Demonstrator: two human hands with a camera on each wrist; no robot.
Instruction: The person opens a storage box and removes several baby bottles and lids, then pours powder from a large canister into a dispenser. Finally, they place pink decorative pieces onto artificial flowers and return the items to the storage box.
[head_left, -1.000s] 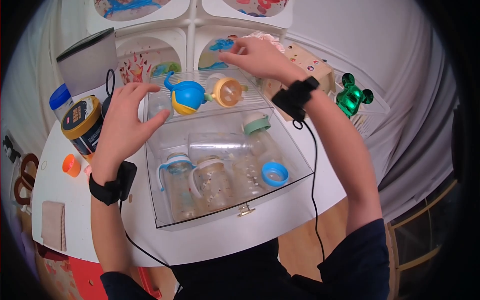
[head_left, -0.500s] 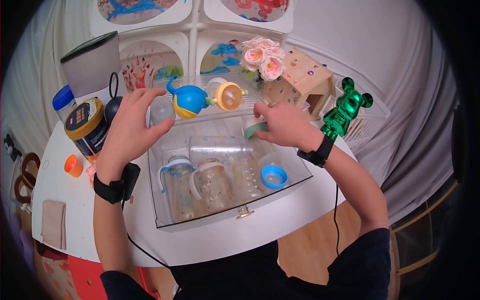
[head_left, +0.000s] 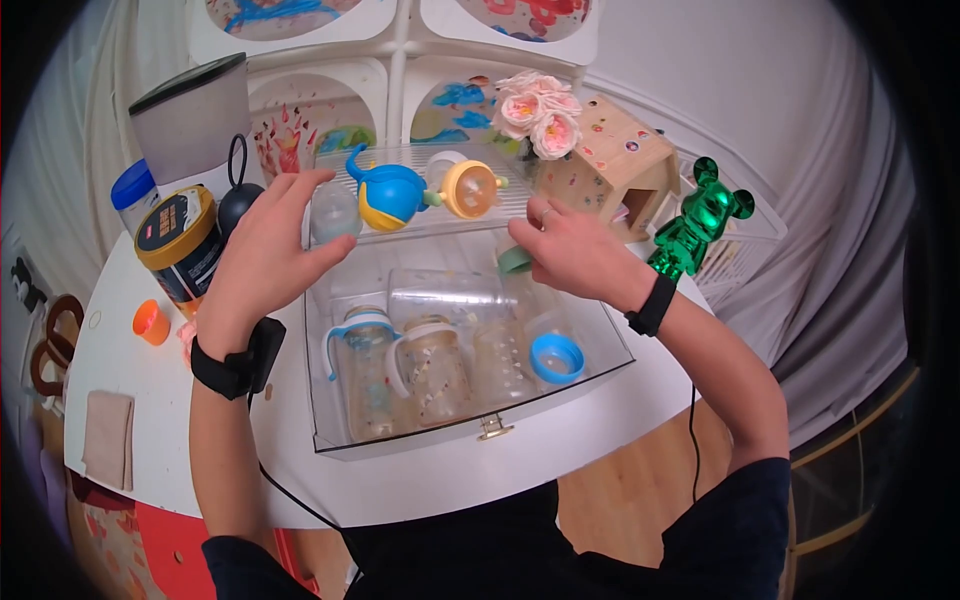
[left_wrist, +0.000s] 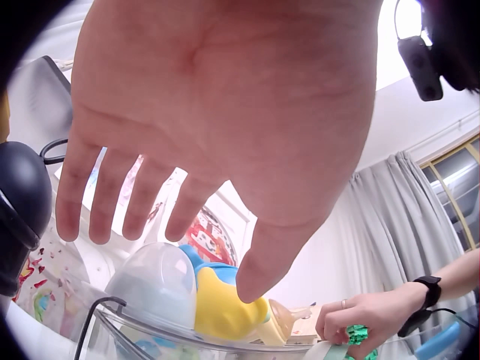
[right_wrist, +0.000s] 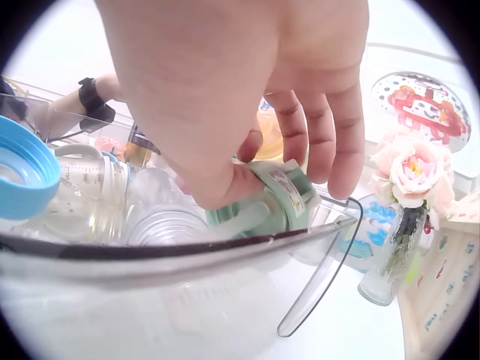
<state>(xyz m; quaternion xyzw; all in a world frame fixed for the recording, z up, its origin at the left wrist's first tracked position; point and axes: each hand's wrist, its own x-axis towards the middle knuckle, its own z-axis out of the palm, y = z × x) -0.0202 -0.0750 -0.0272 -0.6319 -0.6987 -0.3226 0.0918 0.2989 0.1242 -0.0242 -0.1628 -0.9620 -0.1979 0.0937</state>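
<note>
My right hand [head_left: 590, 252] reaches into the back right of the clear box [head_left: 470, 425], thumb and fingers around the green cap [head_left: 515, 260] of a bottle. In the right wrist view, thumb and index finger pinch that green cap [right_wrist: 281, 199]. My left hand [head_left: 268, 248] hovers at the box's back left, fingers spread, holding nothing; a clear dome-shaped cup [head_left: 336, 212] is just beside it. Blue-and-yellow [head_left: 388, 197] and yellow-rimmed [head_left: 469, 190] cups stand on the ridged rear part. Inside lie several clear bottles [head_left: 435, 370] and a blue ring cap [head_left: 556, 358].
Left of the box are a dark tub with a yellow lid [head_left: 180, 240], an orange cup [head_left: 151, 322] and a folded cloth [head_left: 108, 440]. Pink roses [head_left: 540, 112], a wooden house [head_left: 610, 150] and a green bear figure [head_left: 695, 225] stand at the back right.
My right hand has come down from above the back of the box to the green cap and closed on it. My left hand has stayed nearly in place, spread beside the dome-shaped cup.
</note>
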